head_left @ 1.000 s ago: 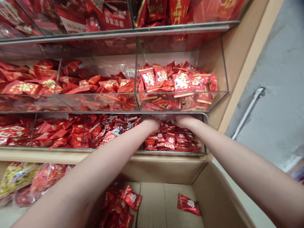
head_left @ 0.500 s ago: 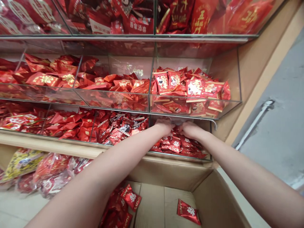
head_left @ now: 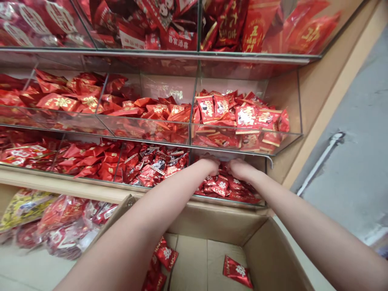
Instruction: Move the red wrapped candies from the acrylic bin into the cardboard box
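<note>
Head view: left hand (head_left: 210,166) and right hand (head_left: 240,169) touch red packets (head_left: 220,188); grip unclear.

The head-worn camera is looking forward and down from close range, past the person's left hand (head_left: 209,165) and right hand (head_left: 239,167), into tiered glass bins (head_left: 145,139). A cardboard box (head_left: 218,222) is filling the bottom of the frame, and a grey concrete surface (head_left: 348,182) is showing at the right.

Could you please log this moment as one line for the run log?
left hand: at glass bin | right hand: at same bin | bin holds: red LUCK packets
</note>
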Available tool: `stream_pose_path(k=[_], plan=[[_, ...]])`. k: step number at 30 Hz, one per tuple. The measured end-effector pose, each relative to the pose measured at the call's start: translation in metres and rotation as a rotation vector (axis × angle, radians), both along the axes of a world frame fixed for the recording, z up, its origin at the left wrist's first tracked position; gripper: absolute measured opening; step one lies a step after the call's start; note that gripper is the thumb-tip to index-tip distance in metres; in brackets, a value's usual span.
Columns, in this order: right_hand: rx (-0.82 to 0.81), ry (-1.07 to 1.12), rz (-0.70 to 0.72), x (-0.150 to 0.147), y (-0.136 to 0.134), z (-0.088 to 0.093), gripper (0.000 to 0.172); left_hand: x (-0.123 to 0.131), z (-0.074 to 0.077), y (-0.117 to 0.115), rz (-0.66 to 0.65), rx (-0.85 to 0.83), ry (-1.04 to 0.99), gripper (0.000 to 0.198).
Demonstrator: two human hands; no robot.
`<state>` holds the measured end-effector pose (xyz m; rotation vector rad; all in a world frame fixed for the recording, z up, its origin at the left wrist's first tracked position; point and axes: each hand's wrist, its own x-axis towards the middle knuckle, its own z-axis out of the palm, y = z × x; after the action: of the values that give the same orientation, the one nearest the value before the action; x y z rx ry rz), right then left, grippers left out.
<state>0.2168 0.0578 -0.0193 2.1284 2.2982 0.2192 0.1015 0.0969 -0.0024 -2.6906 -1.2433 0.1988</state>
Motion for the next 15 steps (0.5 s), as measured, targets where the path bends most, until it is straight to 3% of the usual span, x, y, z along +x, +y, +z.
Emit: stream_pose_path(k=[4,7,8,11,13,15], plan=[[0.137,-0.020,0.094,0.000,-0.025,0.013,0.024,-0.023,0.018,-0.026,-0.101,0.016,-0.100,0.041],[0.315,0.057,0.292,-0.015,-0.074,0.014,0.023,-0.065,0.022,-0.067,-0.240,0.093,-0.230,0.030],[0.299,0.135,0.356,-0.024,-0.094,0.008,0.022,-0.081,0.019,-0.084,-0.360,0.139,-0.291,0.028],[-0.097,0.403,0.583,-0.058,-0.151,-0.035,0.018,-0.122,-0.005,-0.133,-0.600,-0.047,-0.144,0.019],[-0.305,0.598,0.565,-0.080,-0.175,-0.077,0.015,-0.137,-0.031,-0.157,-0.609,-0.169,0.004,0.012],[-0.339,0.653,0.521,-0.095,-0.189,-0.114,0.014,-0.141,-0.059,-0.173,-0.573,-0.322,0.122,0.011]])
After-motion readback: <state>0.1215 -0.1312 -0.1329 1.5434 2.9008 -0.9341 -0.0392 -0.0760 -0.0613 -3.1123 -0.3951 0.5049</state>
